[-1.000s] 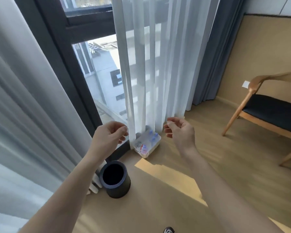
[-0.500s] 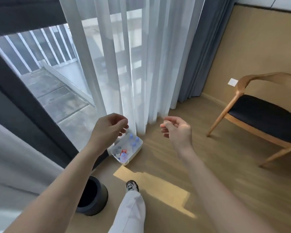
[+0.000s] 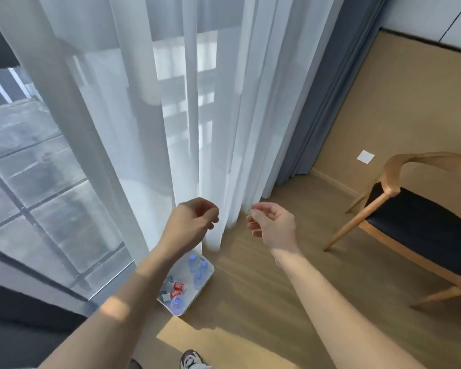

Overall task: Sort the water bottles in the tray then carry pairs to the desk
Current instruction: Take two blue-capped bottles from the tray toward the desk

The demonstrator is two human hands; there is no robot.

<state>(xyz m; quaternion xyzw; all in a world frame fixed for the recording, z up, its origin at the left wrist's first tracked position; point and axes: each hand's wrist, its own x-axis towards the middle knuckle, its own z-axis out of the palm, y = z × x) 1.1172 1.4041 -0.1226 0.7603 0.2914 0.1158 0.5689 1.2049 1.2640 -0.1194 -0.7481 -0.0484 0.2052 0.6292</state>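
A white tray (image 3: 208,276) lies on the wooden floor at the foot of the sheer curtain, partly hidden under my left forearm. It holds several small water bottles: blue-capped ones (image 3: 198,276) upright at its far end, red-labelled ones (image 3: 178,286) lying down, and one (image 3: 177,302) at the near corner. My left hand (image 3: 190,227) hovers well above the tray, fingers curled loosely with nothing in them. My right hand (image 3: 273,225) hangs to the right at the same height, fingers apart and bent, empty.
A white sheer curtain (image 3: 171,115) and a blue-grey drape (image 3: 328,102) hang just beyond the tray. A wooden chair with a black seat (image 3: 421,225) stands at the right. My shoe (image 3: 190,359) shows at the bottom. A tall window (image 3: 37,182) fills the left.
The view has come closer and tipped down; the tray now lies lower in the frame, under my left forearm. The black bin has left the view. Both hands keep their raised, empty pose.
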